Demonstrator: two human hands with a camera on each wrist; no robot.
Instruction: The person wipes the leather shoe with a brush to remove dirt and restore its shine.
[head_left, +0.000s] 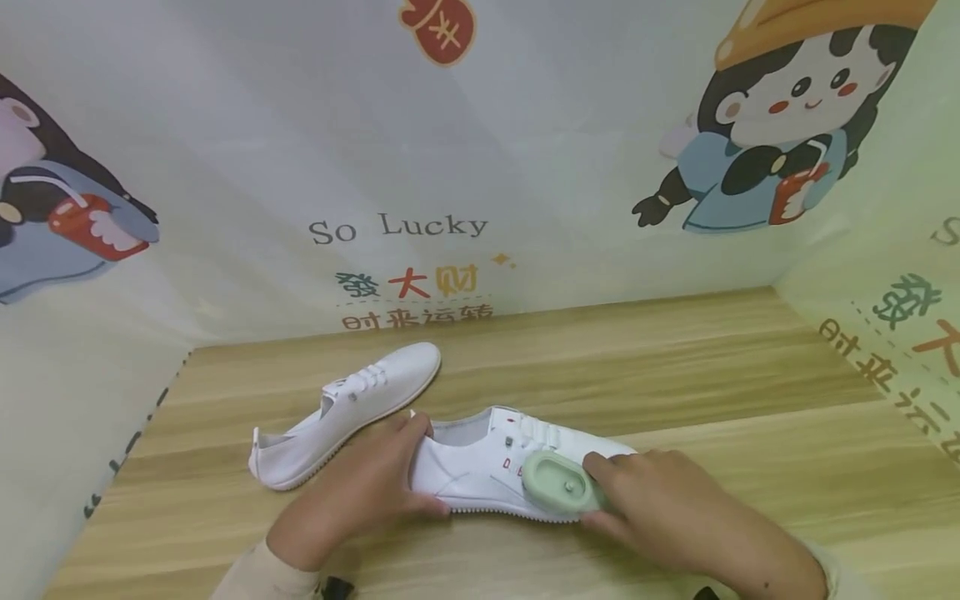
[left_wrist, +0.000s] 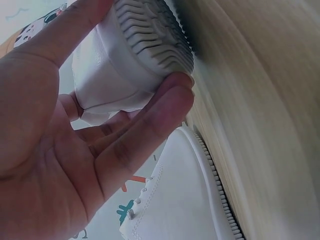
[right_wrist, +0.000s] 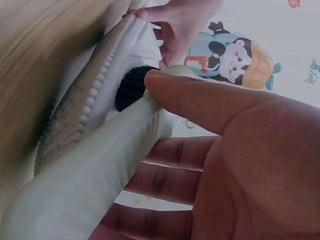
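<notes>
A white lace-up shoe [head_left: 468, 467] is tilted on the wooden table, its toe pointing right. My left hand [head_left: 378, 475] grips it round the heel; in the left wrist view the fingers [left_wrist: 145, 130] curl round the heel above the ridged sole [left_wrist: 155, 35]. My right hand [head_left: 660, 508] holds a pale green brush [head_left: 558, 482] by its handle [right_wrist: 95, 165]. The brush's dark bristles [right_wrist: 132, 87] lie against the side of the shoe in the right wrist view. A second white shoe [head_left: 345, 417] stands behind my left hand, toe pointing to the back right.
The wood-grain table [head_left: 675, 367] is bounded at the back and sides by a pale printed sheet [head_left: 262, 167] with cartoon figures and lettering. The second shoe sits close to my left wrist.
</notes>
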